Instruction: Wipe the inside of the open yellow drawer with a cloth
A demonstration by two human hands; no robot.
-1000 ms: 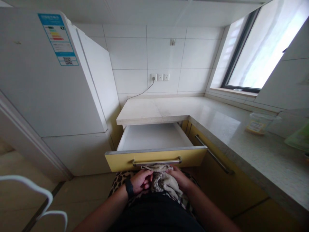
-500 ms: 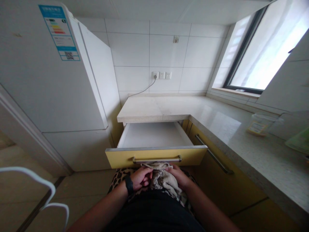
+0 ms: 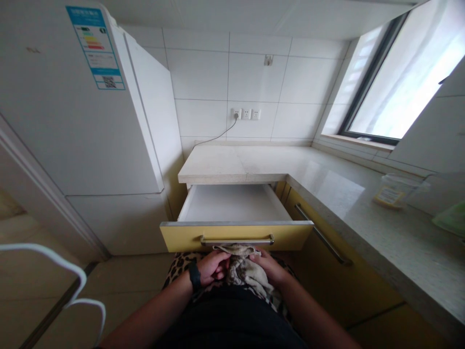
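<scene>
cloth (image 3: 247, 272) in both hands (image 3: 209, 269) — little room before drawer's front edge (image 3: 236, 223)

A pale stone countertop (image 3: 261, 162) turns a corner in an L, its right-hand arm stretching toward the viewer and catching a bright patch of reflected light. On that arm, near the back edge, stands a clear plastic tub (image 3: 390, 195) with a yellow-and-white label (the print is too blurred to read). Farther right lies something translucent green (image 3: 452, 215), cut off by the view's edge.
</scene>
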